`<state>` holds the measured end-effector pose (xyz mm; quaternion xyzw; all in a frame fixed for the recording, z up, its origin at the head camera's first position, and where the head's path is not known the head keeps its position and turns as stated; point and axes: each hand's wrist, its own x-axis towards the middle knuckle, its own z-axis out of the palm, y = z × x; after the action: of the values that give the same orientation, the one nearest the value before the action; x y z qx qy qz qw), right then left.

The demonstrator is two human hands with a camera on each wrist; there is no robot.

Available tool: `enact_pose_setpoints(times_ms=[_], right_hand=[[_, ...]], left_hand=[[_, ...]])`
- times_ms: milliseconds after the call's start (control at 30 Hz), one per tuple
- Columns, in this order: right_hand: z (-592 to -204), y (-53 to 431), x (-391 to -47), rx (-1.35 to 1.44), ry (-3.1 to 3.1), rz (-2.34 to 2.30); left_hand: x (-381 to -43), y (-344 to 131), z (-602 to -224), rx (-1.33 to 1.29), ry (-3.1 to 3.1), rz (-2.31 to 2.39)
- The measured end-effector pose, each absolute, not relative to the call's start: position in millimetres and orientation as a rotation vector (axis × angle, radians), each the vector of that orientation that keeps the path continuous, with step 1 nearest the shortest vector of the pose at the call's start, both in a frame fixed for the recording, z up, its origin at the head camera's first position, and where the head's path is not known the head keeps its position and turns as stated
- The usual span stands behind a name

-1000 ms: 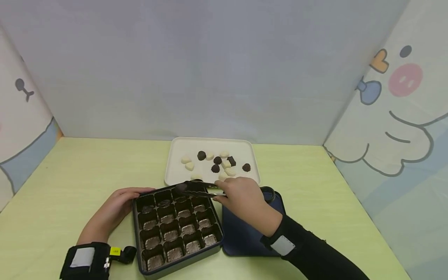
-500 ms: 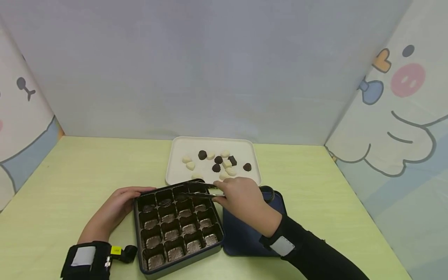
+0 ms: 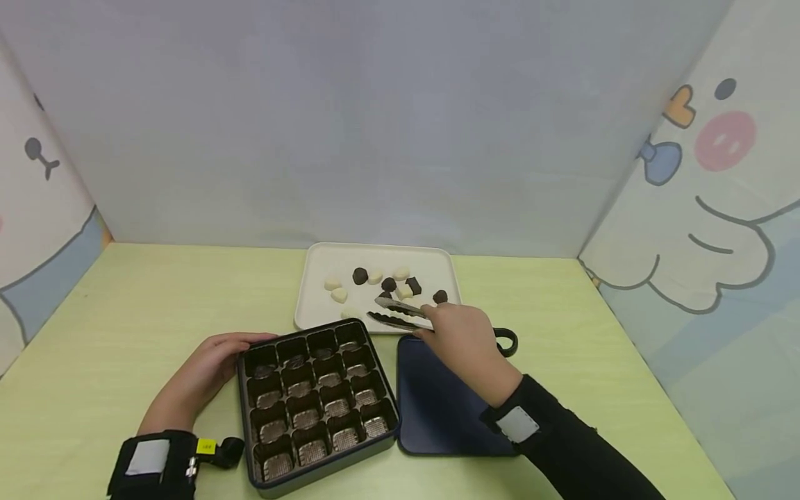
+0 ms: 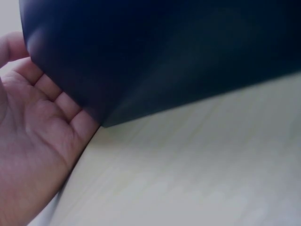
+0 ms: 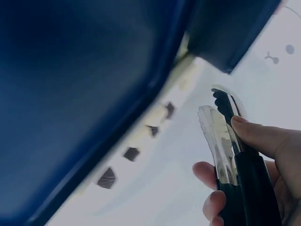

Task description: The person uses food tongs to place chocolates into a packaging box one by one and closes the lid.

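My left hand (image 3: 209, 378) holds the back left corner of a dark box (image 3: 325, 465) with a brown divided insert; in the left wrist view its fingers bend behind the box wall. Dark pieces lie in some back-row compartments on the left. My right hand (image 3: 465, 347) grips black-handled tongs (image 3: 400, 322), thumb on one arm and fingers round the other. The tongs' tips stand apart over the front of a white tray (image 3: 319, 260), with nothing seen between them in the right wrist view. On the tray lie dark chocolates (image 3: 360, 276) and cream-coloured ones (image 3: 339, 295).
A flat dark blue lid (image 3: 437, 417) lies right of the box, under my right forearm. The tray stands behind the box and lid on the pale green table (image 3: 175, 292). A plain backdrop (image 3: 400, 139) rises at the back, with cartoon-printed panels (image 3: 719, 243) at both sides.
My right hand has moved the tongs from over the box's back row rightward and away, to the tray's front edge. My left hand and the box have stayed in place.
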<state>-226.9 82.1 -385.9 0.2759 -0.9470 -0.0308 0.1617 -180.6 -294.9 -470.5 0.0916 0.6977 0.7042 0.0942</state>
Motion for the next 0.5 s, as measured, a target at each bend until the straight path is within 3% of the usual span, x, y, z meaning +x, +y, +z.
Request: enact_pose_setpoints(times_ms=[500], right_hand=[[-414.7, 90.8, -249.6, 0.641, -2.846, -0.109]], left_hand=[[-182.3, -295.3, -474.0, 0.273, 2.060, 2.099]])
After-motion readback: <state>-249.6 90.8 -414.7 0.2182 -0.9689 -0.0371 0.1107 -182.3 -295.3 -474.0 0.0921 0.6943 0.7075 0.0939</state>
